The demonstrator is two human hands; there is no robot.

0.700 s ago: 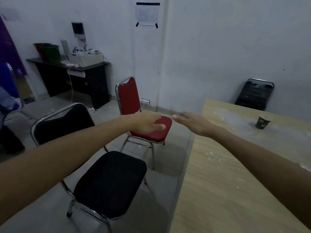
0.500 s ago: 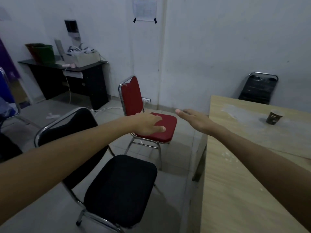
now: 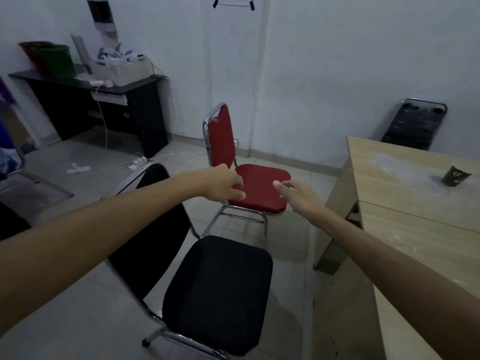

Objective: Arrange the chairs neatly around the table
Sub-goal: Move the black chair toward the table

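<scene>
A red padded chair (image 3: 262, 188) with a chrome frame stands on the tiled floor, left of the far end of the wooden table (image 3: 415, 229). A black padded chair (image 3: 220, 289) stands nearer to me, its seat facing the table's side. Another black chair (image 3: 413, 126) stands behind the table against the wall. Both my arms stretch out over the black chair toward the red one. My left hand (image 3: 226, 185) hovers in front of the red seat's left edge with fingers loosely curled and holds nothing. My right hand (image 3: 296, 193) is spread open in front of the seat's right edge.
A paper cup (image 3: 455, 176) stands on the table. A black desk (image 3: 104, 107) with bins and a box stands against the back left wall. A power strip and cables (image 3: 135, 163) lie on the floor near it. Part of another chair (image 3: 15, 165) shows at the left edge.
The view has shifted left, away from the table, and closer to the chairs. Both hands have come nearer together in front of the red seat; the right hand has swung left off the table corner.
</scene>
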